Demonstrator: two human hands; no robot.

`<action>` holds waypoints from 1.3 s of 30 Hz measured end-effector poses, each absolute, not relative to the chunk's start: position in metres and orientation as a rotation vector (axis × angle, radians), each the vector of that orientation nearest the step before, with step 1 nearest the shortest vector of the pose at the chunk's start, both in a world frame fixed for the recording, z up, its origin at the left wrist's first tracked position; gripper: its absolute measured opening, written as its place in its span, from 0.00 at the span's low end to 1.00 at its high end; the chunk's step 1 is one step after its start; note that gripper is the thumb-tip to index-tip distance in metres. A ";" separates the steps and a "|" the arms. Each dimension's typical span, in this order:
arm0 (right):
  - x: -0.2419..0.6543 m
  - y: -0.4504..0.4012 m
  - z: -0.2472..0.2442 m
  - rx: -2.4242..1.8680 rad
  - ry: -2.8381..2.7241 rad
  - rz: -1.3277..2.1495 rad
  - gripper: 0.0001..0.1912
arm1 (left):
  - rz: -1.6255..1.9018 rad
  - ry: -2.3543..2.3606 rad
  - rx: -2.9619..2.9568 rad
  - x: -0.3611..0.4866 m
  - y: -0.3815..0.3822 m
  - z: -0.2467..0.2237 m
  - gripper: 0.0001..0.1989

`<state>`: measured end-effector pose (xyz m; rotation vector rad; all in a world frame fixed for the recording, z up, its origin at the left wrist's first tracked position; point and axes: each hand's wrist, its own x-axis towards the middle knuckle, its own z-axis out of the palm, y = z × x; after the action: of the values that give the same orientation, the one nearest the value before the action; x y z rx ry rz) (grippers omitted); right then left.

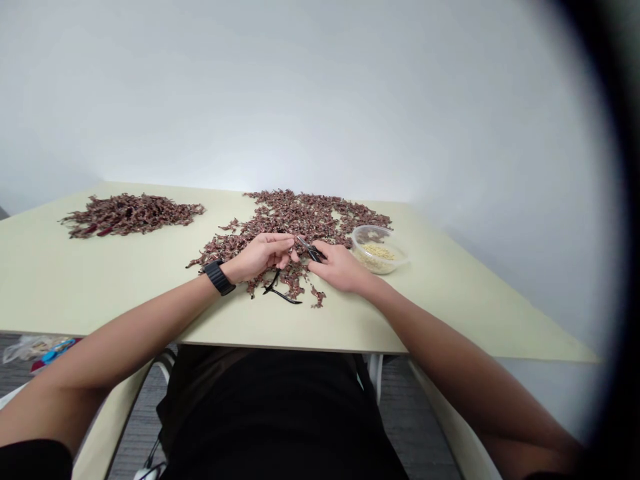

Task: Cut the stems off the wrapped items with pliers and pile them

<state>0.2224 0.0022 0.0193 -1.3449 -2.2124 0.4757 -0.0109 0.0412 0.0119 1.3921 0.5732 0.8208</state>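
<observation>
My right hand (337, 265) is closed around the black handles of a small metal-tipped tool (313, 253), its tip pointing left to my left hand. My left hand (270, 253), with a black watch on the wrist, is pinched at the tool's tip; what it holds is too small to make out. Both hands are over the near part of a wide spread of small reddish-brown pieces (295, 217). Just below my left hand, a second black-handled tool (283, 295) lies on the table beside a few loose pieces.
A clear round tub (380, 250) with pale yellow bits stands right of my right hand. Another brown pile (130, 215) lies at the table's left. The pale table (320, 330) meets a wall behind. Bags (37, 350) are on the floor at left.
</observation>
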 end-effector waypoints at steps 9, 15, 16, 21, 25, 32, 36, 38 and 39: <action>0.211 0.005 0.015 -1.184 -2.070 0.813 0.08 | 1.041 0.833 1.840 -0.003 0.028 0.010 0.29; 0.202 -0.003 0.017 -1.150 -1.764 1.330 0.10 | 1.198 0.946 2.038 0.001 0.027 0.003 0.30; 0.201 -0.005 0.018 -1.132 -1.692 1.455 0.11 | 1.239 0.965 2.098 0.000 0.027 0.002 0.30; 0.210 -0.007 0.029 -0.947 -1.512 1.910 0.14 | 1.278 0.971 2.473 -0.013 0.034 0.008 0.22; 0.214 -0.003 0.030 -1.003 -1.604 1.864 0.12 | 1.223 0.948 2.390 -0.015 0.036 0.015 0.22; 0.212 0.001 0.013 -1.304 -2.061 0.491 0.10 | 0.991 0.772 1.604 -0.006 0.036 0.012 0.28; 0.216 0.003 0.010 -1.355 -2.144 0.375 0.09 | 0.947 0.703 1.444 -0.008 0.043 0.006 0.27; 0.217 0.004 0.010 -1.357 -2.167 0.368 0.08 | 0.936 0.687 1.417 -0.009 0.045 0.005 0.29; 0.218 0.005 0.009 -1.354 -2.172 0.371 0.08 | 0.936 0.682 1.410 -0.010 0.045 0.005 0.29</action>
<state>0.2181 0.0045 0.0095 -1.3540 -2.1717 0.3707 -0.0095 0.0451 0.0053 1.4097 0.6824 0.9364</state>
